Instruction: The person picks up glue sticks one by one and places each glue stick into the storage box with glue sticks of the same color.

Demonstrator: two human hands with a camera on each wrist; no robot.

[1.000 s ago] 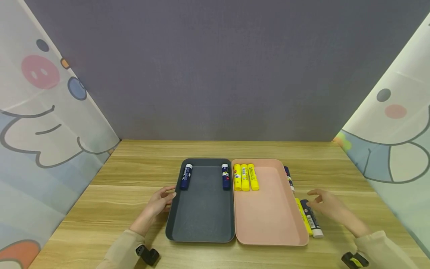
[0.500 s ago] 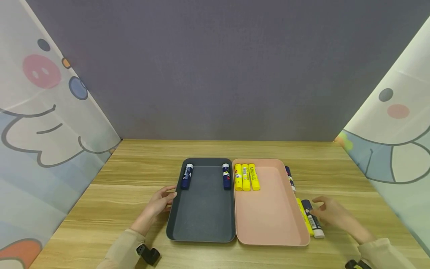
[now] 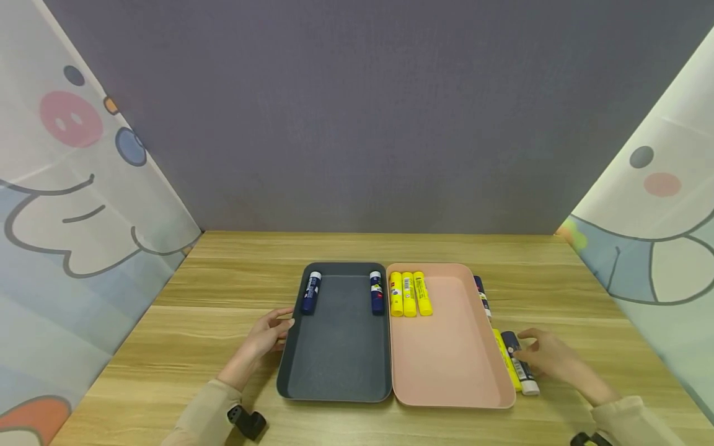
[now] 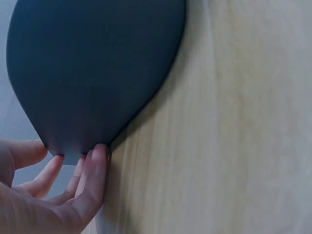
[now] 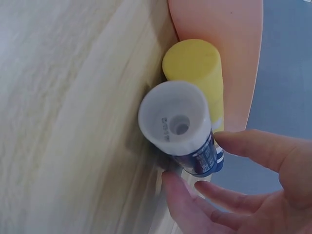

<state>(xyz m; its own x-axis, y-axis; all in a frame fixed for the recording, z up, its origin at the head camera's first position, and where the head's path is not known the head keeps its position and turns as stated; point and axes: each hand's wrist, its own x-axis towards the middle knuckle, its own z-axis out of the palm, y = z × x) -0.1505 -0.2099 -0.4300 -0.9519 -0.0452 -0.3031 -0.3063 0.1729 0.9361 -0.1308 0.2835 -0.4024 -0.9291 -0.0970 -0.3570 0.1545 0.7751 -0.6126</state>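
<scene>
My left hand (image 3: 264, 334) rests at the left side of a dark grey tray (image 3: 340, 359), its fingers (image 4: 98, 161) against the outer wall and thumb at the rim. On the right, my right hand (image 3: 549, 356) pinches a navy glue stick (image 5: 197, 158) with a white cap, thumb on one side and fingers on the other. This glue stick lies on the table beside a yellow glue stick (image 5: 195, 63), which lies along the right wall of a pink tray (image 3: 446, 365).
Two navy glue sticks (image 3: 377, 294) lie in the grey tray's far part. In the pink tray, three yellow glue sticks (image 3: 409, 294) lie side by side at the far left. Another navy glue stick (image 3: 483, 297) lies beyond the pink tray's right wall. A grey panel (image 3: 379, 124) stands behind the table.
My right hand has moved slightly toward me along the navy glue stick, and its fingers have closed in on it. The left hand has stayed at the grey tray.
</scene>
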